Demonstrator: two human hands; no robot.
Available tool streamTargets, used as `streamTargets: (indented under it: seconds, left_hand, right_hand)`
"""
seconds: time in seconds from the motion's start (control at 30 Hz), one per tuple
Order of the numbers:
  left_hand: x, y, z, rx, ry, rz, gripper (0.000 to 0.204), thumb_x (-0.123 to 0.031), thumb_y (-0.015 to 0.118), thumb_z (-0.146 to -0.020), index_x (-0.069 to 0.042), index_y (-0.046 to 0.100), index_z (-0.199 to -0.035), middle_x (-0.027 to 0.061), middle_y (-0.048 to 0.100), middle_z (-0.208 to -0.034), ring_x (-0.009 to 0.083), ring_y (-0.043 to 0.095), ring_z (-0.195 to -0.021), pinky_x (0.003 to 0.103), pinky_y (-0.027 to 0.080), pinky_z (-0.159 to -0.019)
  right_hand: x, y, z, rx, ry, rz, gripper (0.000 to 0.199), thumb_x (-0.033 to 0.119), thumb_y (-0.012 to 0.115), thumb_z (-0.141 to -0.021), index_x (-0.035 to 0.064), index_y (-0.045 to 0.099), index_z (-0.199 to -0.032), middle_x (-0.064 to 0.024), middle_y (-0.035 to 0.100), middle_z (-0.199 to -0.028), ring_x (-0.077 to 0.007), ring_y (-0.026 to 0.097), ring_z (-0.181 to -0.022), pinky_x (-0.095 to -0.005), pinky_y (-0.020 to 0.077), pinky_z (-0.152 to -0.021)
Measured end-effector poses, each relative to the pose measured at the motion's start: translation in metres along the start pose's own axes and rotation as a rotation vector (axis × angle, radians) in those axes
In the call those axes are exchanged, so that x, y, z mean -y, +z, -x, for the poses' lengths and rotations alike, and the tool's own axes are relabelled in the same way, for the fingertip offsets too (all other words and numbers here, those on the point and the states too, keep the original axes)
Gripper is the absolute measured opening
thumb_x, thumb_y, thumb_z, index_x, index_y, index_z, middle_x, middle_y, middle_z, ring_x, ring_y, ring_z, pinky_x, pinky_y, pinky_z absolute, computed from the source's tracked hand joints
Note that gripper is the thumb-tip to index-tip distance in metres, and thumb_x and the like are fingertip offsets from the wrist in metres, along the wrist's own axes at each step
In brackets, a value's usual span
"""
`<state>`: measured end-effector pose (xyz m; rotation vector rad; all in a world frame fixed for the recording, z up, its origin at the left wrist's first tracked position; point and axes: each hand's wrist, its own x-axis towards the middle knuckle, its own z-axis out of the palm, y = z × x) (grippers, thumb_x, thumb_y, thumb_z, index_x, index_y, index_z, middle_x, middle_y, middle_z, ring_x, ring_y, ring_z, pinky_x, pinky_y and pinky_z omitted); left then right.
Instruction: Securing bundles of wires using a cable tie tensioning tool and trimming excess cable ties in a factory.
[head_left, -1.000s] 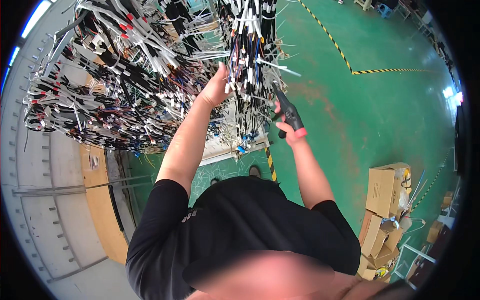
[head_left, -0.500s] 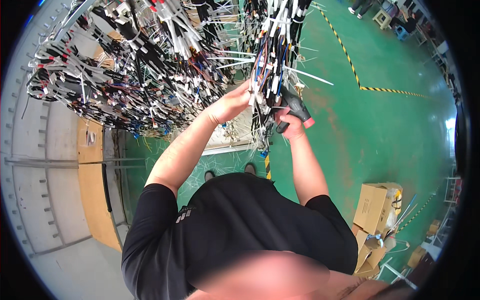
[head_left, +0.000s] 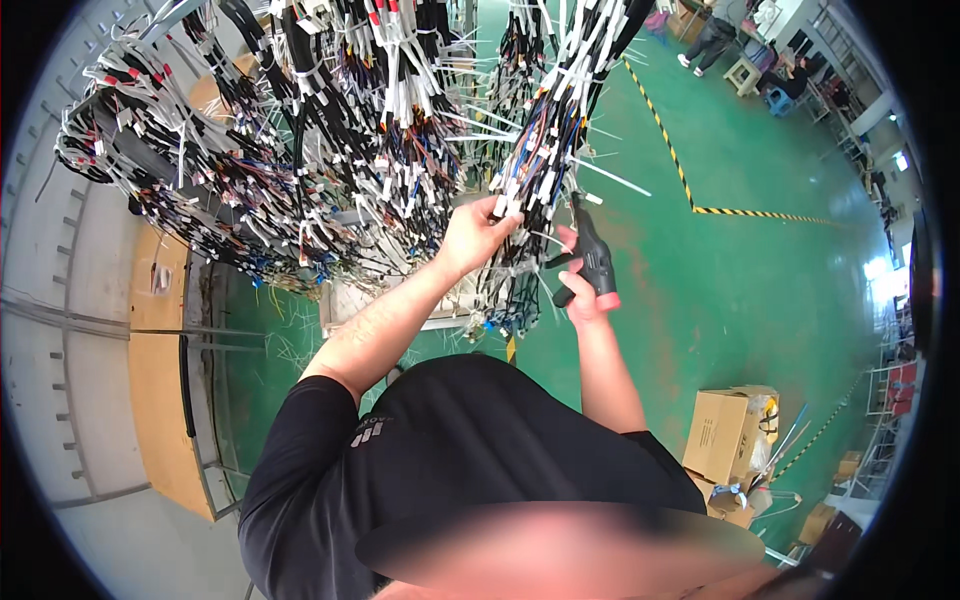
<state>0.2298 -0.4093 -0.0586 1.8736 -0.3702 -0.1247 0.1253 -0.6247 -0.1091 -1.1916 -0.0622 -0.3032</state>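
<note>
A thick bundle of wires, black, white and coloured with white connectors, hangs in front of me. White cable ties stick out from its side. My left hand is closed at the bundle's left side, thumb and fingers pinching some of the wires. My right hand grips a black gun-shaped cable tie gun with a red end. Its nose points up and away, close to the bundle's right side. The exact contact between nose and bundle is hidden.
More hanging wire bundles crowd the left, above a pale tray. Green floor with a yellow-black line lies to the right. Cardboard boxes stand at the lower right. People are at the far right.
The cable tie gun has turned more upright and lies a little lower beside the bundle. My left hand has moved down to a pinch on its front. The whole view has shifted.
</note>
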Motion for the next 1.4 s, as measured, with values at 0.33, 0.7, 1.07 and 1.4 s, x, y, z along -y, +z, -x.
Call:
streamTargets:
  seconds: [0.33, 0.7, 1.07, 1.4]
  left_hand:
    - [-0.025, -0.050, 0.007, 0.215, -0.039, 0.665, 0.017, -0.009, 0.073, -0.097, -0.001, 0.072, -0.111, 0.0023, 0.074, -0.096, 0.0110, 0.065, -0.087, 0.029, 0.051, -0.086]
    - [-0.058, -0.040, 0.010, 0.086, -0.086, 0.637, 0.021, 0.006, 0.079, -0.085, -0.003, 0.069, -0.102, -0.0017, 0.071, -0.088, 0.0067, 0.063, -0.079, 0.025, 0.052, -0.074]
    - [-0.070, -0.102, -0.010, 0.421, -0.093, 0.769, 0.011, -0.016, 0.069, -0.100, -0.006, 0.070, -0.095, 0.0013, 0.068, -0.083, 0.0132, 0.060, -0.077, 0.029, 0.045, -0.078]
    - [-0.090, -0.111, -0.030, 0.438, -0.207, 0.718, 0.016, -0.017, 0.071, -0.100, -0.002, 0.065, -0.097, 0.0056, 0.066, -0.074, 0.0171, 0.064, -0.060, 0.029, 0.051, -0.058]
  right_hand:
    - [0.066, 0.024, 0.022, 0.027, -0.183, 0.025, 0.044, 0.004, 0.063, -0.075, 0.0022, 0.055, -0.118, -0.0203, 0.062, -0.121, -0.0263, 0.060, -0.115, -0.0441, 0.0433, -0.111]
    - [0.136, 0.116, -0.026, 0.371, -0.404, 0.364, 0.037, 0.015, 0.073, -0.084, 0.0061, 0.055, -0.115, -0.0172, 0.062, -0.144, -0.0226, 0.062, -0.112, -0.0412, 0.0475, -0.106]
    - [0.150, 0.066, -0.079, 0.438, -0.371, 1.178, 0.048, 0.005, 0.072, -0.077, 0.0005, 0.065, -0.124, -0.0139, 0.069, -0.107, -0.0355, 0.067, -0.095, -0.0432, 0.0536, -0.083]
    - [0.114, 0.066, -0.064, 0.398, -0.225, 0.587, 0.038, 0.005, 0.062, -0.075, 0.0052, 0.059, -0.112, -0.0208, 0.063, -0.145, -0.0250, 0.063, -0.126, -0.0412, 0.0454, -0.108]
